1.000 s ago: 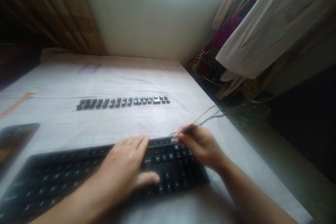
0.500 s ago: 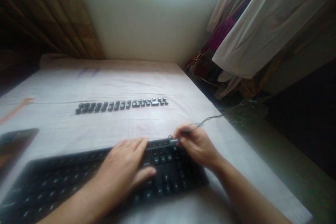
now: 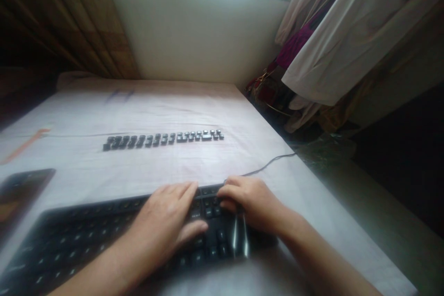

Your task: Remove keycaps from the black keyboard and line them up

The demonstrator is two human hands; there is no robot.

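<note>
A black keyboard (image 3: 83, 222) lies across the bed sheet in front of me, its left side running toward the lower left edge. My left hand (image 3: 169, 212) rests flat on the keyboard, thumb spread to the right, holding nothing. My right hand (image 3: 246, 199) is over the keyboard's upper right part with its fingers curled together. Two thin, shiny metal prongs (image 3: 240, 238) of a small tool stick out below that hand, over the number keys; its grip is hidden in my fingers. Loose black keycaps (image 3: 159, 139) stand in rows beyond the keyboard.
A dark cable (image 3: 270, 163) runs from behind the keyboard over the sheet's right edge. At the left lies a dark flat phone-like object (image 3: 27, 185). White sheet (image 3: 180, 106) covers the surface up to the wall. Clothes (image 3: 333, 55) hang at the right.
My right hand has come down and slightly left from the keyboard's back edge onto its keys. The metal prongs now show below it, pointing toward me. My left hand has stayed in place.
</note>
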